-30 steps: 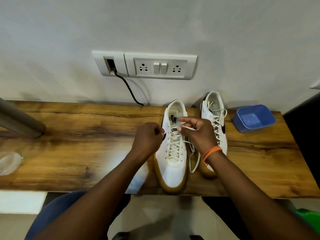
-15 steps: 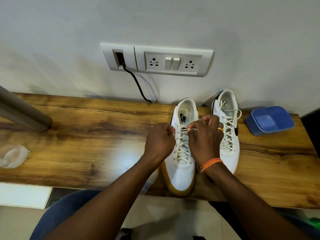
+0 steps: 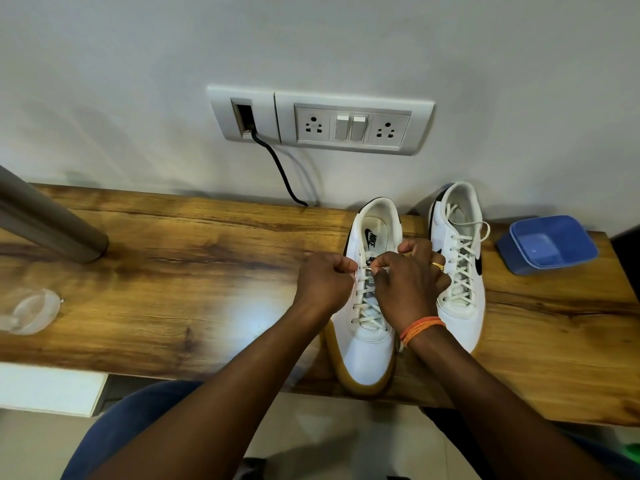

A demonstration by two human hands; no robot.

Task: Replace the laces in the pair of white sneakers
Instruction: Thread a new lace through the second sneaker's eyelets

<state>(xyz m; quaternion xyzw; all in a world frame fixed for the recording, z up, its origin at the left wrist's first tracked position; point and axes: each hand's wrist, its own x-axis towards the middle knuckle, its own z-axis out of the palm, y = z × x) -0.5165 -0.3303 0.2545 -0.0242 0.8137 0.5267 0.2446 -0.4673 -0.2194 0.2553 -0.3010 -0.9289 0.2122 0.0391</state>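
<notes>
Two white sneakers with gum soles stand side by side on the wooden table (image 3: 173, 271), toes toward me. The left sneaker (image 3: 367, 351) is laced with a cream lace (image 3: 367, 299) up to near the top eyelets. My left hand (image 3: 323, 282) is curled at the shoe's left edge, pinching the lace there. My right hand (image 3: 410, 285) pinches the lace end at the top eyelets with thumb and forefinger and covers the shoe's right side. The right sneaker (image 3: 460, 268) is fully laced, its ends loose at the top.
A blue plastic tub (image 3: 550, 244) sits right of the shoes at the table's far right. A clear plastic lid (image 3: 31, 310) lies at the left edge. A grey post (image 3: 45, 220) slants onto the table. A black cable (image 3: 280, 168) hangs from the wall socket panel (image 3: 353, 123).
My right hand has come in from above the tongue and now pinches the lace at the top eyelets, close to my left hand. The loose lace loop beside the shoe is drawn in.
</notes>
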